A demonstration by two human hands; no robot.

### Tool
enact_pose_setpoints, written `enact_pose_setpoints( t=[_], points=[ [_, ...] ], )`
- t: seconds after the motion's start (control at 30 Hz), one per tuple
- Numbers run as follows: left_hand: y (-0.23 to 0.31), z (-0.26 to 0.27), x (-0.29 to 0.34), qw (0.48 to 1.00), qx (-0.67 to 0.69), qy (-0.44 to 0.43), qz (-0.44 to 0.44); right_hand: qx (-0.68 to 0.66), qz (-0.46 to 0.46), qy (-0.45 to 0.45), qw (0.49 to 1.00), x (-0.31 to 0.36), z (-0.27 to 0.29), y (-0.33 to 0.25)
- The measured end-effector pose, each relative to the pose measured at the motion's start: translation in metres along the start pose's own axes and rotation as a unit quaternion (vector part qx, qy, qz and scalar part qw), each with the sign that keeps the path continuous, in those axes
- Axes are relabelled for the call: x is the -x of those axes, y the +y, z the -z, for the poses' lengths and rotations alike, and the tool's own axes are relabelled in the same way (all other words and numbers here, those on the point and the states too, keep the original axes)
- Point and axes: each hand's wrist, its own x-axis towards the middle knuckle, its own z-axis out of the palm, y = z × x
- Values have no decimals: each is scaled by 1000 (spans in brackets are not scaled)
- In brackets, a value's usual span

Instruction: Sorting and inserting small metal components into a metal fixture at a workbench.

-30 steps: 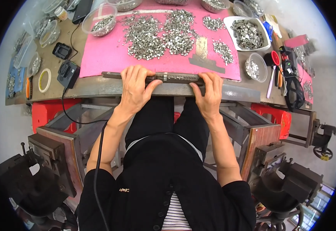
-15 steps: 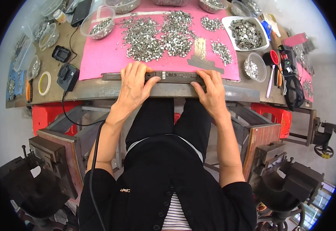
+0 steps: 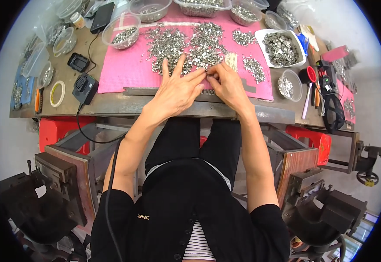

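Observation:
My left hand (image 3: 177, 92) reaches over the near edge of the heaped small silvery metal pieces (image 3: 206, 41), its fingers spread and pointing away from me. Its index fingertip meets the fingertips of my right hand (image 3: 229, 86). The right hand's thumb and fingers are pinched together at the front of the heap; whatever lies between them is too small to make out. Below both hands a long dark metal bar (image 3: 140, 91) rests along the bench's front edge, partly covered by them. A short row of notches or pieces shows on it between the wrists.
Under the heaps lies a pink mat (image 3: 116, 78). Clear tubs (image 3: 121, 32) of metal pieces stand behind, and a white tray (image 3: 304, 59) of darker pieces is at right. A black charger (image 3: 84, 88), tape roll (image 3: 57, 94) and red-headed tool (image 3: 307, 75) flank the mat.
Both hands have let go of the dark bar's two ends and moved inward and away from me to the heap. The right fingers have closed into a pinch. The view has shifted slightly.

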Motion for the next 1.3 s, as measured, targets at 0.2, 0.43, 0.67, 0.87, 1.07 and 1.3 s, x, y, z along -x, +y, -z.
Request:
enact_pose_setpoints(
  t=[0.2, 0.43, 0.67, 0.87, 1.07, 1.3],
  points=[
    [-20, 10, 6, 980, 128, 146, 44, -54, -49, -22, 997, 6, 29, -7],
    [-10, -1, -14, 991, 36, 119, 44, -49, -62, -23, 997, 13, 25, -5],
    [-16, -11, -23, 995, 14, 102, 14, -41, -71, -16, 996, 13, 22, -7],
    [-15, -12, -22, 994, 0, 110, 14, -17, -52, -8, 998, 14, 18, -1],
    [-15, -8, -19, 995, 7, 98, 31, -7, -57, -13, 998, 13, 18, -5],
    [-20, -13, -22, 990, -27, 132, 35, 5, -47, 16, 999, 13, 18, -3]
  ],
)
